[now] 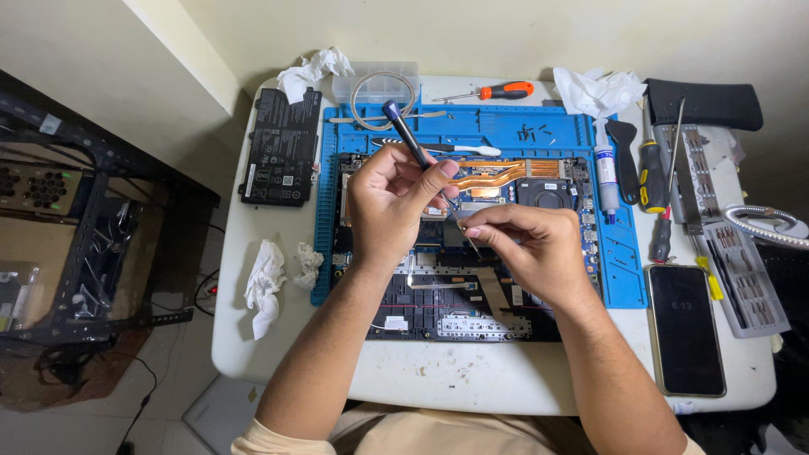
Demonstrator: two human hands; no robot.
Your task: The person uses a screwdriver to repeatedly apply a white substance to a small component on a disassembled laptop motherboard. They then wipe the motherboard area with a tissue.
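An opened laptop [438,307] lies on a blue work mat [506,126], its copper heat pipe [506,174] and black fan [546,196] exposed. My left hand [389,202] grips a dark blue precision screwdriver [403,131], handle tilted up and away, tip down over the board. My right hand [524,248] sits just right of it, fingers pinched on the screwdriver's thin shaft near the tip. The hands cover the middle of the board.
A black laptop battery [281,145] lies at the left. Crumpled tissues [265,282] sit on the white table [438,379]. An orange-handled screwdriver [497,90], clear box [377,82], paste syringe [604,168], more screwdrivers [650,177], a bit tray [746,278] and a phone [684,329] lie around.
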